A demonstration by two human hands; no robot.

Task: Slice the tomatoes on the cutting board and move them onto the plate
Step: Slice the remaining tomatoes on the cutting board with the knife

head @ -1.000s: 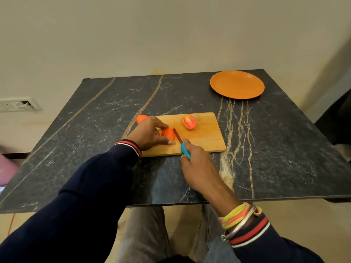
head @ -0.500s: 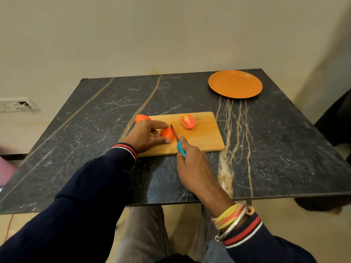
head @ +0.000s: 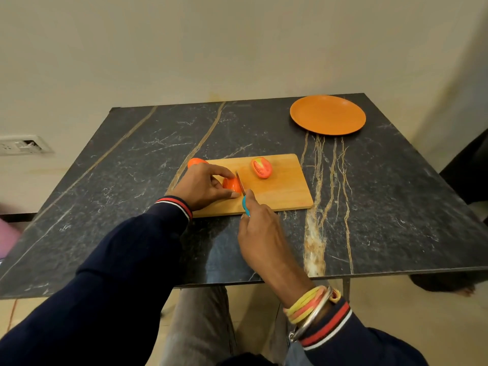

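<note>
A wooden cutting board (head: 282, 188) lies on the dark marble table (head: 383, 207). My left hand (head: 203, 184) pins a tomato half (head: 231, 184) on the board between thumb and fingers. My right hand (head: 260, 233) grips a knife with a blue handle (head: 245, 204); its blade (head: 239, 183) rests against the right side of that tomato half. Another tomato half (head: 262, 167) lies cut side up further right on the board. A whole tomato (head: 196, 162) peeks out behind my left hand at the board's far left corner. The orange plate (head: 327, 114) sits bare at the table's far right.
A wall socket (head: 21, 145) is on the wall at left. A dark shape and a person's foot (head: 464, 290) show by the table's right side. My knees are under the near table edge.
The knife blade has slid slightly along the tomato half in my left hand. Both hands stay almost in place.
</note>
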